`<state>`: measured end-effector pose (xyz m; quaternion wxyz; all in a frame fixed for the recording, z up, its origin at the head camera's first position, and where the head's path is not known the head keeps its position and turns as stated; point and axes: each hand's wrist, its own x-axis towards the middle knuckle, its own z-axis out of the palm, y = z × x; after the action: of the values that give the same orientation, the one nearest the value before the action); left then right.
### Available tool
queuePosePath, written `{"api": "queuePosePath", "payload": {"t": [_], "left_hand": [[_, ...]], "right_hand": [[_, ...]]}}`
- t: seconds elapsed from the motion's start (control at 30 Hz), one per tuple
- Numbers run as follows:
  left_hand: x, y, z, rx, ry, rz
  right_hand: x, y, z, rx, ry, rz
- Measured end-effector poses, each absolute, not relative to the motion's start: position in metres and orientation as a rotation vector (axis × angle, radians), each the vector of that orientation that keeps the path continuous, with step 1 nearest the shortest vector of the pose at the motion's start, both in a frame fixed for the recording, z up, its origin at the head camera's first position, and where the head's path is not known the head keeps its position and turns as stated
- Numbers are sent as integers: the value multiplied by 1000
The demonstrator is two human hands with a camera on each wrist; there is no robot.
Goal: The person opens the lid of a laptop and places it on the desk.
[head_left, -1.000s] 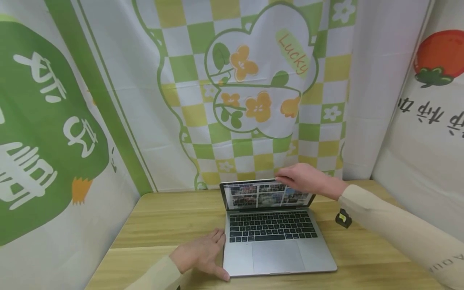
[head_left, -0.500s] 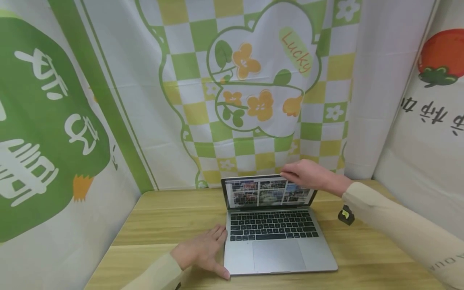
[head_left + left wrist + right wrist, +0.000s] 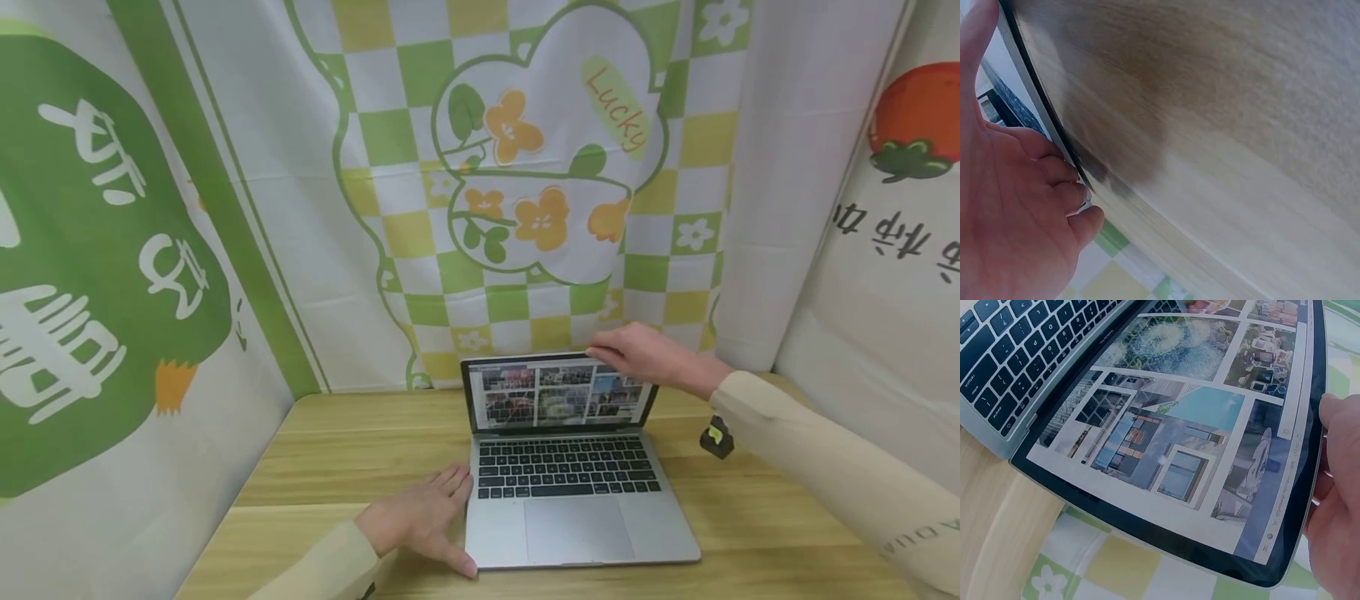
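A silver laptop [image 3: 495, 529] lies open on the wooden table, with a dark keyboard [image 3: 566, 467] and a lit screen [image 3: 562, 398] full of picture tiles. My right hand [image 3: 645, 354] pinches the top edge of the lid right of its middle. Up close in the right wrist view, the thumb of that hand [image 3: 1342, 487] rests on the screen's front rim and the fingers are partly behind it. At the base's left side, my left hand [image 3: 420, 518] touches the edge with extended fingers. The left wrist view shows that palm [image 3: 1016, 206] against the thin laptop side.
The wooden table [image 3: 352, 450] carries the laptop. Behind it hangs a checked green-and-yellow cloth [image 3: 517, 308]. Printed cloth walls [image 3: 847, 325] stand on both sides. A small black device [image 3: 717, 438] sits at the right sleeve's cuff.
The lid has tilted farther back, with the right hand moving up and slightly right along with it. The screen's pictures show more clearly. The left hand has stayed at the laptop's side.
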<state>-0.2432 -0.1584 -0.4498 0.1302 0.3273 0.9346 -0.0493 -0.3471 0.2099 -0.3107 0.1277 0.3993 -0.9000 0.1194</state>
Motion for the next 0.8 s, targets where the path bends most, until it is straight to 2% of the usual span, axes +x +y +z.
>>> {"api": "queuePosePath", "payload": {"t": [0.8], "left_hand": [[-244, -161, -450, 981, 2710, -131]], "right_hand": [[-369, 222, -315, 1060, -2599, 411]]}}
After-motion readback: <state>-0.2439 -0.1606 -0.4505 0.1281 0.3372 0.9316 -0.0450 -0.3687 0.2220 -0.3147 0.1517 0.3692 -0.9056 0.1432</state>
